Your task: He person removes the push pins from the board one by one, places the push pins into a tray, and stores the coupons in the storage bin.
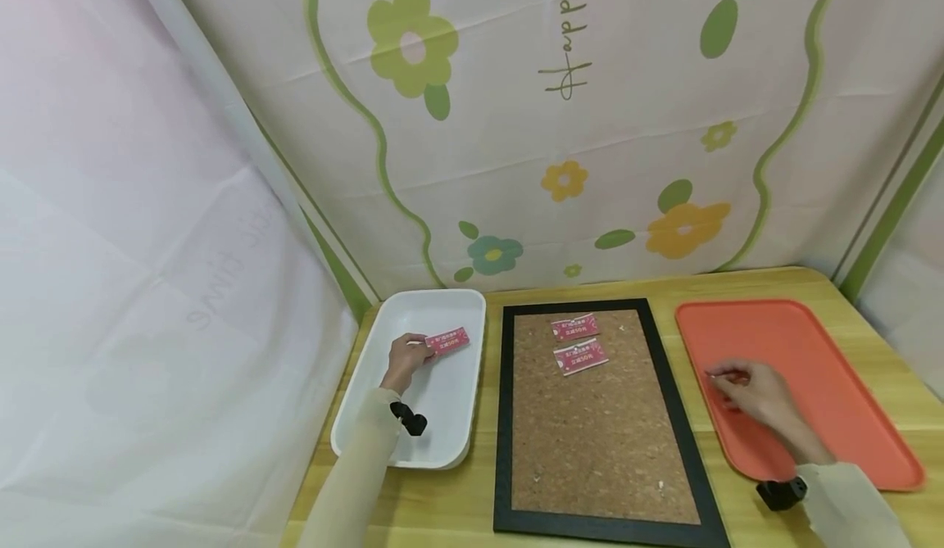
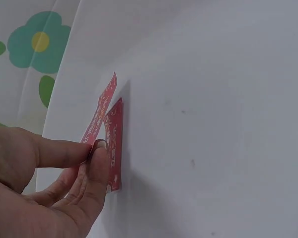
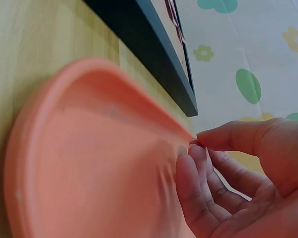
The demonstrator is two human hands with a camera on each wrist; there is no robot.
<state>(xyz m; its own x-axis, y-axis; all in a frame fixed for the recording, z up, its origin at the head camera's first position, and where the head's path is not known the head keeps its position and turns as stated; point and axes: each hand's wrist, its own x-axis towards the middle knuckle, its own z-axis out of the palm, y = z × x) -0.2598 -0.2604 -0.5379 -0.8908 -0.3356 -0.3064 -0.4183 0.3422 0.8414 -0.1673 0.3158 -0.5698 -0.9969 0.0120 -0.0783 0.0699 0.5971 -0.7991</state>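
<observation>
pink cards [image 1: 581,356], smooth, thin, printed paper or card stock. white tray [image 1: 442,417], plastic in appearance, smooth, with a soft sheen. orange tray [image 1: 782,331], plastic in appearance, smooth and largely matt, its rim rounded. board [image 1: 590,441], cork, matt, granular and speckled; its frame [image 1: 505,450], dark and matt, of a material not determinable. table [image 1: 453,507], wood-grained, smooth, faintly glossy. backdrop [image 1: 501,130], printed cloth, matt, lightly creased. sleeve [image 1: 354,470], pale matt cloth.

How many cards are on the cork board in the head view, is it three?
No, only two pink cards are on the cork board, both near its far end.
</observation>
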